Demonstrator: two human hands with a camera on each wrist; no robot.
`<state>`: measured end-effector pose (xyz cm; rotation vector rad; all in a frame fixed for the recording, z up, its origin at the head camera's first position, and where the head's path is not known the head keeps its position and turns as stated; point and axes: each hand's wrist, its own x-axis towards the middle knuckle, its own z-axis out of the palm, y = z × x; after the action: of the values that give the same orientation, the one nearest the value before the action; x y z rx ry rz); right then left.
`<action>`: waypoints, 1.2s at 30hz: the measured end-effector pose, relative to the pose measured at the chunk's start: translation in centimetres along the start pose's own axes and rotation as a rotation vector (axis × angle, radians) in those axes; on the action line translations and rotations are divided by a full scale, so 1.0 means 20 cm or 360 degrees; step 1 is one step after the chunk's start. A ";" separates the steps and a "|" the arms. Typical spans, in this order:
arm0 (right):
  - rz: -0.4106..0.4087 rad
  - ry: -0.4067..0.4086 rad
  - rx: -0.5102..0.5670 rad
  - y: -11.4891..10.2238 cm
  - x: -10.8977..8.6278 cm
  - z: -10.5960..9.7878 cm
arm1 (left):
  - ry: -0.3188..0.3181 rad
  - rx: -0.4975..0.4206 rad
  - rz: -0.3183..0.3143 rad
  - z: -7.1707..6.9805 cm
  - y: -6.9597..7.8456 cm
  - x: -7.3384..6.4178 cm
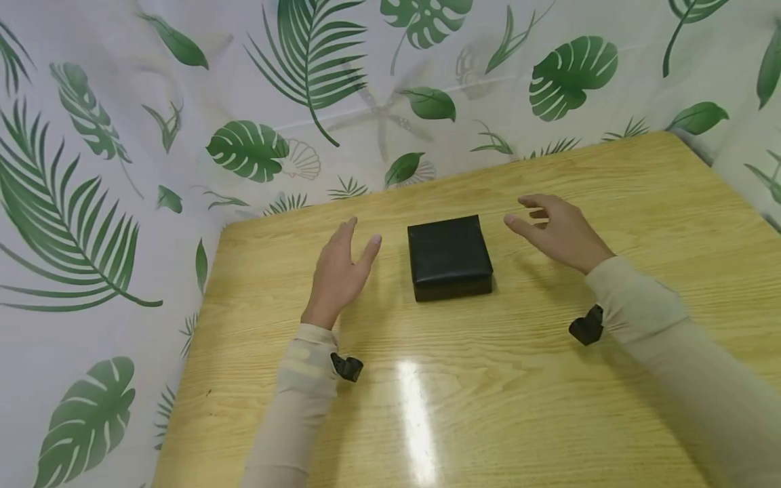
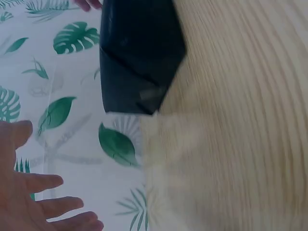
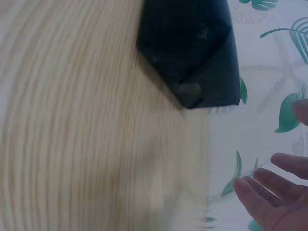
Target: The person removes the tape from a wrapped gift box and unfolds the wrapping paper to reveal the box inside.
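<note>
A black box-like packet (image 1: 450, 251), square and flat-topped with folded ends, lies on the wooden table between the two hands. To its left my left hand (image 1: 337, 274) hovers with fingers extended and thumb apart, a gap separating it from the packet. On the other side my right hand (image 1: 564, 232) is held with the thumb and fingers spread loosely, also apart from the packet. Neither hand holds anything. The left wrist view shows a creased end of the packet (image 2: 139, 57) beyond the fingers; the right wrist view shows its opposite folded end (image 3: 192, 57).
The wood-grain table (image 1: 488, 393) stretches around the packet, with a bright glare streak in front. Behind and to the left rises a white leaf-patterned curtain (image 1: 378, 88), meeting the table's far edge. A small black camera (image 1: 348, 367) sits on the left wrist, another (image 1: 587, 325) on the right.
</note>
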<state>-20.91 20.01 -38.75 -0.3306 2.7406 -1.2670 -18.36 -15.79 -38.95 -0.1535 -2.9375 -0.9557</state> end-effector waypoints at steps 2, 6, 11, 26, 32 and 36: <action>0.0020 -0.0028 0.0098 0.00 0.01 0.02 | -0.0028 -0.0136 -0.0005 0.02 0.02 0.00; 0.0079 -0.0089 0.0366 0.01 0.03 0.07 | -0.0119 -0.0447 -0.0062 0.08 0.05 0.00; 0.0204 -0.0177 0.0681 0.02 0.06 0.13 | -0.0237 -0.0806 -0.0203 0.16 0.08 0.01; 0.0398 -0.0231 0.0714 -0.04 0.09 0.25 | -0.0373 -0.0850 -0.0322 0.28 0.14 0.04; 0.0412 -0.0258 0.0698 -0.05 0.09 0.26 | -0.0346 -0.0833 -0.0326 0.29 0.15 0.04; 0.0389 -0.0274 0.0679 -0.07 0.09 0.25 | -0.0341 -0.0853 -0.0310 0.28 0.17 0.05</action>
<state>-21.61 14.98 -40.85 -0.0580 2.2119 -1.6129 -18.98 -9.75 -41.44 0.0158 -2.8322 -1.8470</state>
